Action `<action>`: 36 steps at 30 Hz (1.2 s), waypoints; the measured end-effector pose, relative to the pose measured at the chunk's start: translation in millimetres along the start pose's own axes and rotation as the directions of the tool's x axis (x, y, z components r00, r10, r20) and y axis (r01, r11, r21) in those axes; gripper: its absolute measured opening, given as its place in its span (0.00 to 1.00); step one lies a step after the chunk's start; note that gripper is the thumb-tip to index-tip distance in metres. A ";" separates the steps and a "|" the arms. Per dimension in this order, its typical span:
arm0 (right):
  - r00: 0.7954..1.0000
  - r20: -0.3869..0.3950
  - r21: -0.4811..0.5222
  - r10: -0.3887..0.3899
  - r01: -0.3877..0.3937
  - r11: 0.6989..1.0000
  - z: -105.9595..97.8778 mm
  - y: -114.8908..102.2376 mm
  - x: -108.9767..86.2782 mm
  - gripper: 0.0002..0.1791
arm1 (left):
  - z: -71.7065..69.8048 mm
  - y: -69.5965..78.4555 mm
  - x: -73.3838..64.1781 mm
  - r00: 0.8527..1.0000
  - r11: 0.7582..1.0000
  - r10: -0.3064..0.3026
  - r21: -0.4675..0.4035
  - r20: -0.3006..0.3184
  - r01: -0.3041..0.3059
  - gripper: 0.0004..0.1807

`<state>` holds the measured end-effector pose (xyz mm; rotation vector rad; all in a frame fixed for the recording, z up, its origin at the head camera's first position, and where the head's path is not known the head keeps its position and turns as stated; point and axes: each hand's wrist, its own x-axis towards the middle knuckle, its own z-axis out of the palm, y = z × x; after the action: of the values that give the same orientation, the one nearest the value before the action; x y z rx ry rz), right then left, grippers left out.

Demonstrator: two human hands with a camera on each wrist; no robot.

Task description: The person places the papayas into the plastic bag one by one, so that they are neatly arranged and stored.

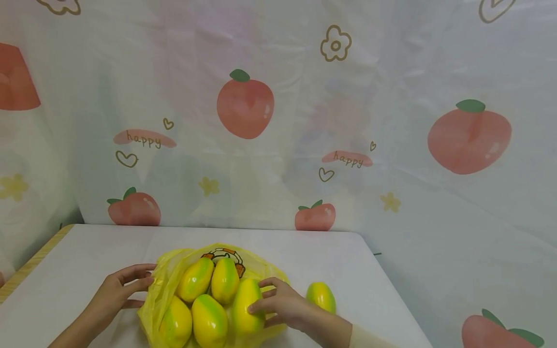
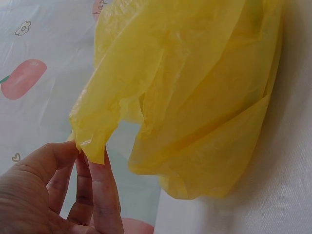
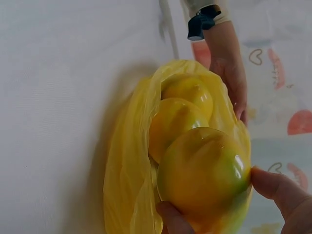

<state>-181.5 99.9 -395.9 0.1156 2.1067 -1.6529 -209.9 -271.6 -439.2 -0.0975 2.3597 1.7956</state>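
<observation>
A yellow plastic bag [image 1: 156, 290] lies on the table with its mouth spread, several yellow-green mangoes [image 1: 210, 321] inside. At the bag's left edge my left hand [image 1: 114, 292] pinches the plastic; the left wrist view shows a crumpled corner of the bag [image 2: 95, 139] between thumb and fingers. My right hand [image 1: 283, 305] grips a mango [image 1: 248, 307] at the right side of the bag's opening. In the right wrist view that mango [image 3: 202, 178] sits between thumb and fingers, above the others. Another mango [image 1: 321, 297] lies outside the bag, behind my right wrist.
The white table [image 1: 348, 256] has its right edge beyond the loose mango and a wooden strip [image 1: 39, 256] along its left side. A fruit-printed cloth [image 1: 278, 169] hangs behind the table.
</observation>
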 end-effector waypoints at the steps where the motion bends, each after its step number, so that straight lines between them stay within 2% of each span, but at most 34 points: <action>1: 1.000 0.002 0.002 0.002 -0.002 1.000 1.5 0.5 0.5 0.37 | 0.1 0.2 0.0 1.000 1.000 -0.001 -0.001 -0.001 0.001 0.33; 20: 0.998 -0.016 -0.018 0.059 -0.059 0.998 14.9 9.4 14.4 0.34 | 3.4 0.5 -3.1 1.000 1.000 -0.010 0.002 -0.003 0.010 0.33; 36: 0.998 -0.007 -0.032 0.062 -0.062 0.998 17.9 19.1 21.1 0.33 | 4.5 3.1 -4.3 1.000 1.000 -0.003 0.006 -0.006 0.003 0.33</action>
<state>-188.5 84.0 -424.6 0.1736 2.1113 -1.5844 -205.7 -266.7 -436.6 -0.1055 2.3684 1.7891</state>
